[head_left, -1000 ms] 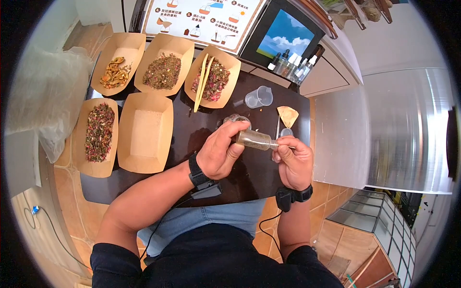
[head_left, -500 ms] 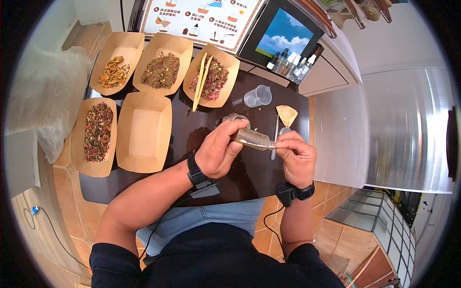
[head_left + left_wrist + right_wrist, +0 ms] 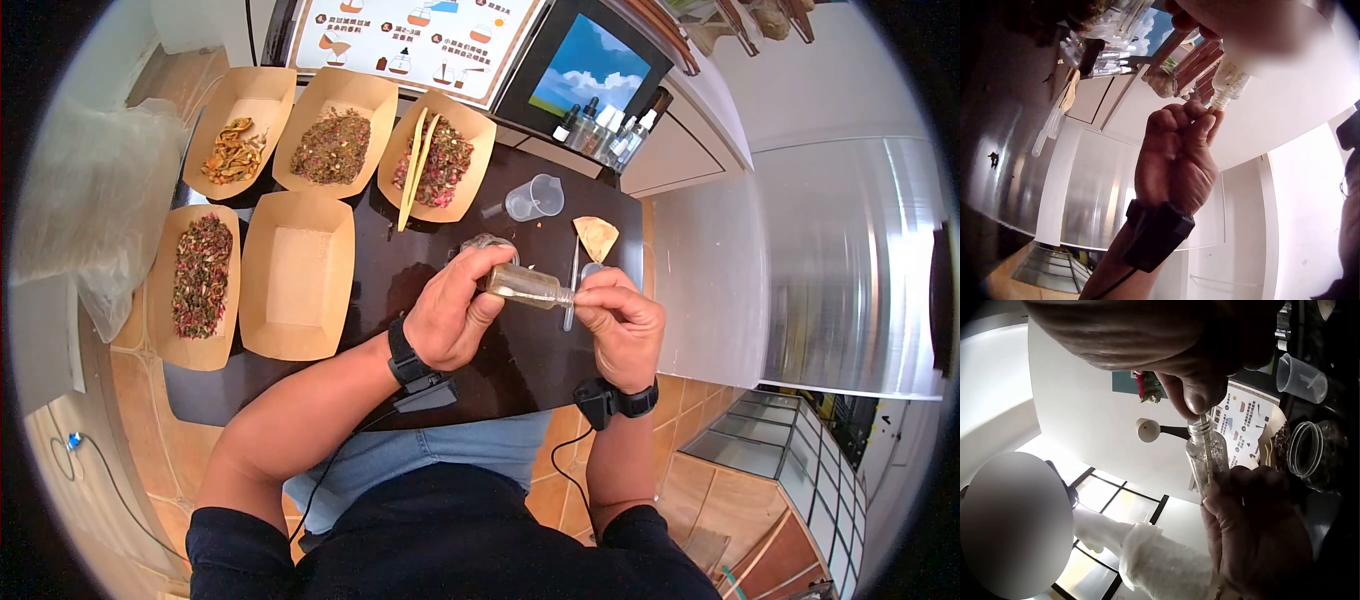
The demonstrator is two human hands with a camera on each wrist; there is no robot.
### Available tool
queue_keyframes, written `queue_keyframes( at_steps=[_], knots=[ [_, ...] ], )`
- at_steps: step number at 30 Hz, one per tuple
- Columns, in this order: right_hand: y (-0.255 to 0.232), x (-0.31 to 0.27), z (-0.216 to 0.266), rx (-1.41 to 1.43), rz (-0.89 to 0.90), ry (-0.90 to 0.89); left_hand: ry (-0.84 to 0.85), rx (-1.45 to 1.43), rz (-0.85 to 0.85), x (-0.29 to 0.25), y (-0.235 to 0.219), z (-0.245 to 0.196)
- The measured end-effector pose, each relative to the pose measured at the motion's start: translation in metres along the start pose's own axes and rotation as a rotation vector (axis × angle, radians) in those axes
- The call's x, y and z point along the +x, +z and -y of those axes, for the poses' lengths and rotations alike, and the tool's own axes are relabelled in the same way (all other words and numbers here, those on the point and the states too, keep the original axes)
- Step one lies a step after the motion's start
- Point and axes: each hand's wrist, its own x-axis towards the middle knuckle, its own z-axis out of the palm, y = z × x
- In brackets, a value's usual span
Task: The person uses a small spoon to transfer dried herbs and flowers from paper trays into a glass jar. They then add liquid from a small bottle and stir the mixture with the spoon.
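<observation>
My left hand (image 3: 452, 315) holds a small clear glass bottle (image 3: 524, 286) around its base, tilted almost sideways over the dark table. At the bottle's neck, my right hand (image 3: 622, 325) pinches thumb and fingertips together. A thin pale stick (image 3: 1207, 456) runs from those fingertips through the mouth into the bottle. Bits of dried material speckle the glass inside. In the left wrist view the bottle (image 3: 1230, 81) is partly blurred behind a near finger. Just beyond my left hand stands an open glass jar (image 3: 1310, 450), mostly covered by that hand in the head view.
Paper trays of dried flowers (image 3: 205, 280) and peel (image 3: 232, 155) fill the table's left, alongside an empty paper tray (image 3: 297, 275). Yellow tongs (image 3: 418, 170) lie across another. A plastic beaker (image 3: 535, 198), folded filter paper (image 3: 596, 238) and dropper bottles (image 3: 605, 135) stand farther back.
My right hand has shifted slightly right and turned a little at the bottle's neck. A pale streak inside the bottle shows more plainly. My left hand keeps its hold on the bottle.
</observation>
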Motion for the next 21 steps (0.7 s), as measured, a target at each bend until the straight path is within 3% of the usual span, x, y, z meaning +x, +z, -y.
queue_keyframes(
  at_steps=[21],
  knots=[
    [0.007, -0.002, 0.009, -0.287, -0.062, -0.130, -0.012, -0.018, -0.025, 0.001, 0.001, -0.001]
  ],
)
